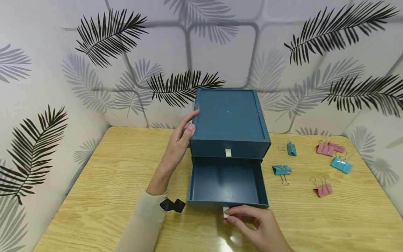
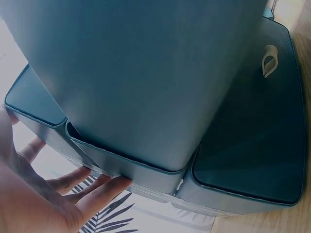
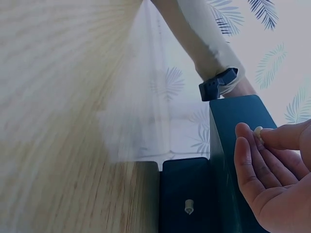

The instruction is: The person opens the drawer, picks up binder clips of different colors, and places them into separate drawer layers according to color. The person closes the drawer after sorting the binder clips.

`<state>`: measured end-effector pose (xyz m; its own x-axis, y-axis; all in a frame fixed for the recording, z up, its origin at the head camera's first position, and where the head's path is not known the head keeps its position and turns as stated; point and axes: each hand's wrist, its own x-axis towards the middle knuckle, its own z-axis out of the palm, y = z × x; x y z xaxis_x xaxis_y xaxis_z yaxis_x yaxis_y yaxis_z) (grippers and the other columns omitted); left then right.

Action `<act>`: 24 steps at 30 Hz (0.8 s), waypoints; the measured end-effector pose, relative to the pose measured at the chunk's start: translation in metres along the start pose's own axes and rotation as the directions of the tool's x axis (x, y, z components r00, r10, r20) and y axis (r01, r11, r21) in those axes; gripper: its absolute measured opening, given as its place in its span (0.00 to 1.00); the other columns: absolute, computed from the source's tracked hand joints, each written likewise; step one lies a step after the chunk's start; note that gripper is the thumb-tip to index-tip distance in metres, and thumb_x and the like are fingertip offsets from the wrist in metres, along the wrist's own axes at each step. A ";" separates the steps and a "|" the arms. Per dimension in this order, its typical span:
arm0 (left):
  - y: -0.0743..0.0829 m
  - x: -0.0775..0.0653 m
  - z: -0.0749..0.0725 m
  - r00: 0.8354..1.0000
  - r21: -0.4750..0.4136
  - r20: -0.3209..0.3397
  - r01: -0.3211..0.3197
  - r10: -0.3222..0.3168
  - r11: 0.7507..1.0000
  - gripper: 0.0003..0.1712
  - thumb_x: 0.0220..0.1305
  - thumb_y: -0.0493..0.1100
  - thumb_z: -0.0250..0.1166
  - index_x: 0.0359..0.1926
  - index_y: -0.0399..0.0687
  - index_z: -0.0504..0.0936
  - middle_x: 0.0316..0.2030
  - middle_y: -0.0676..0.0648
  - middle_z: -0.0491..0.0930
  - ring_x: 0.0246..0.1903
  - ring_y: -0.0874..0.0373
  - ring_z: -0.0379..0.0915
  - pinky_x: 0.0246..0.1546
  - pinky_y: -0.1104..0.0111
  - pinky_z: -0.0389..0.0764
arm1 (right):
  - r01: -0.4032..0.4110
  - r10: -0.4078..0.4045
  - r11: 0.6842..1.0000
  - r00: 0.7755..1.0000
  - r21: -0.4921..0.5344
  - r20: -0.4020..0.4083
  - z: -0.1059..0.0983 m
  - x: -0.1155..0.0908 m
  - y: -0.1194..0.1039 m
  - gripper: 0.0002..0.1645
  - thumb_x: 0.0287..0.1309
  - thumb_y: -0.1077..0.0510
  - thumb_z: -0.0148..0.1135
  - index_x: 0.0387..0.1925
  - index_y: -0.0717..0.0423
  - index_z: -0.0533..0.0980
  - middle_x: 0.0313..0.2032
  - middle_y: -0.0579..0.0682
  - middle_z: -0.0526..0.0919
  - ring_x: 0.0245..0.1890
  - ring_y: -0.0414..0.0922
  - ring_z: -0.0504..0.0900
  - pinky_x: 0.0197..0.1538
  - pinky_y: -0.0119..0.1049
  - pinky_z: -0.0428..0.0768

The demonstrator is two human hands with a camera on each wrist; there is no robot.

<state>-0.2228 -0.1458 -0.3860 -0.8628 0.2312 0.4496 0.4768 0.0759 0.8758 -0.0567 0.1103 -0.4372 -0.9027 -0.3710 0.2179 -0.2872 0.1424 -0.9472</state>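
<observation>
- Drawer [image 1: 228, 180], jutting from the cabinet [image 1: 230, 115], lies just ahead of the right grip [image 1: 256, 222].
- That grip (the nearer) pinches its white tab [image 1: 225, 211].
- Left grip [image 1: 177, 148], fingers loosely extended, touches the cabinet's left side.

A dark blue drawer cabinet [image 2: 214, 199] is seen at close range. Its middle drawer [image 2: 146, 87] stands pulled out toward the camera; the drawer front [image 2: 252, 141] to its right is closed and bears a pale looped pull tab [image 2: 270, 60]. The left hand [image 2: 43, 201], fingers spread, touches the cabinet's side with its fingertips. Frond-patterned wall covering [image 2: 109, 213] shows below, wood-grain tabletop [image 2: 257, 224] at lower right.
</observation>
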 end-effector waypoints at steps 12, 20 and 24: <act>0.000 0.000 0.002 1.000 0.001 0.000 0.005 -0.005 1.000 0.29 0.81 0.51 0.45 0.78 0.58 0.64 0.70 0.51 0.64 0.40 0.54 0.69 0.39 0.60 0.67 | -0.020 0.020 0.999 1.000 0.029 0.016 0.001 -0.007 -0.001 0.10 0.68 0.62 0.66 0.47 0.59 0.85 0.40 0.54 0.90 0.39 0.45 0.90 0.42 0.40 0.87; 0.000 -0.002 0.001 1.000 0.000 0.000 0.023 -0.023 1.000 0.29 0.80 0.51 0.45 0.78 0.59 0.63 0.71 0.51 0.62 0.31 0.55 0.66 0.35 0.62 0.68 | -0.069 0.061 0.997 0.986 0.041 0.156 -0.010 -0.006 -0.002 0.17 0.71 0.58 0.64 0.57 0.59 0.82 0.48 0.55 0.88 0.46 0.46 0.89 0.46 0.39 0.86; 0.000 0.000 0.002 1.000 -0.014 0.004 0.025 -0.025 1.000 0.29 0.80 0.52 0.45 0.78 0.60 0.64 0.75 0.54 0.59 0.51 0.51 0.71 0.47 0.56 0.70 | -0.002 -0.011 0.998 0.975 0.059 0.220 -0.023 -0.005 -0.007 0.19 0.71 0.63 0.62 0.60 0.60 0.80 0.51 0.56 0.87 0.46 0.48 0.89 0.46 0.41 0.86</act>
<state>-0.2228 -0.1443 -0.3861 -0.8737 0.2328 0.4271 0.4527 0.0679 0.8891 -0.0573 0.1328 -0.4263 -0.8070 -0.5652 0.1710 -0.2656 0.0887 -0.9600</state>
